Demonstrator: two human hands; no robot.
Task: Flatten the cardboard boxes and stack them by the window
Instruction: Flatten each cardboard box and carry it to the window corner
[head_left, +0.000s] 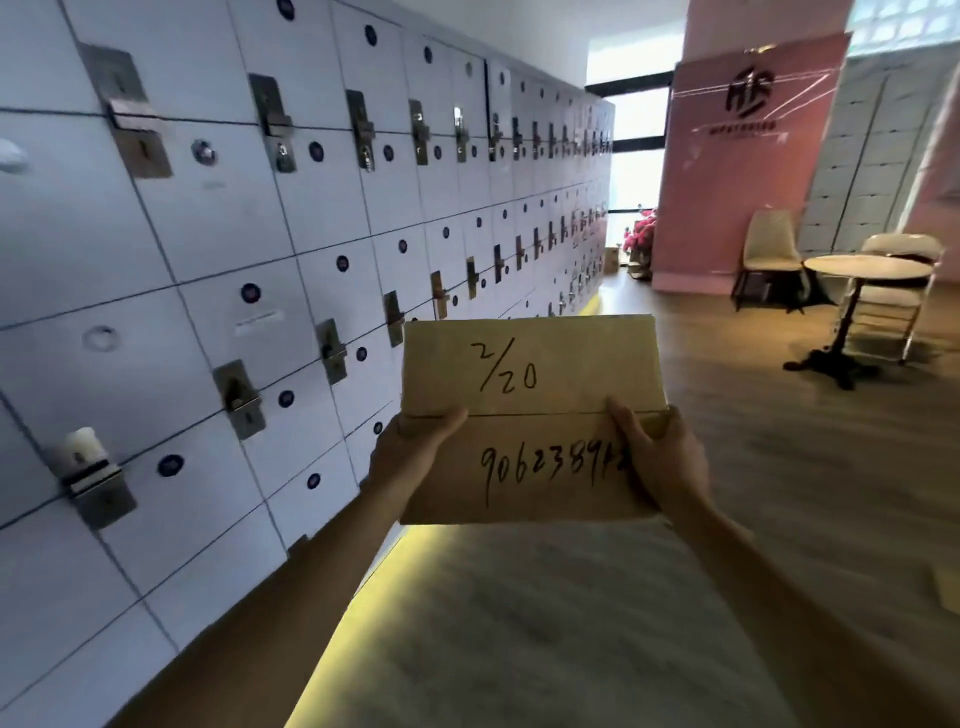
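Lockers (260, 218): white wall of doors with metal hasps, running down the left side toward the window (631, 156) at the far end.

Left hand (415, 447): thumb curled over the cardboard box (530, 421), fingers hidden beneath, apparently clamping its left edge.

Cardboard box: held out at mid-frame, marked "2/20" and a number; seemingly flattened and folded along a crease.

Right hand (660, 457): thumb on top, grasping the right edge.

Round table (867, 267) and chair (769, 249): well apart, right.

Risk: the fold could spring open, or a corner catch a hasp, if carried too close to the lockers.

Room: the floor (727, 395) ahead lies open toward the window.
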